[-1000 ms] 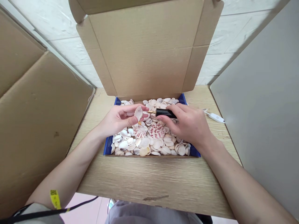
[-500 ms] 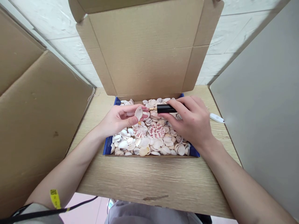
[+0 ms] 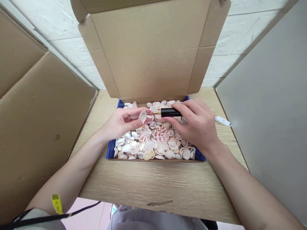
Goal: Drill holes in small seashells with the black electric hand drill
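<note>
Between the thumb and fingers of my left hand [image 3: 123,121] a pale seashell [image 3: 143,117] is held upright. My right hand [image 3: 196,119] is closed around a small black handheld drill [image 3: 170,112] with a brass chuck. Its thin bit points left at the shell; whether the tip touches or enters the shell is too small to tell. Both hands are above an open cardboard box [image 3: 155,160] full of loose shells. Two red-speckled scallop shells, one of them this wide one [image 3: 161,133], lie in the middle of the pile.
The box's raised lid [image 3: 151,51] stands behind the shells. A white inline switch [image 3: 222,121] on a cord lies right of the box on the wooden table [image 3: 153,185]. Large cardboard [image 3: 43,134] walls the left side, a grey panel [image 3: 268,105] the right.
Very little differs. The shell and left fingers appear shifted very slightly to the right, and the drill stays level, pointed at the shell.
</note>
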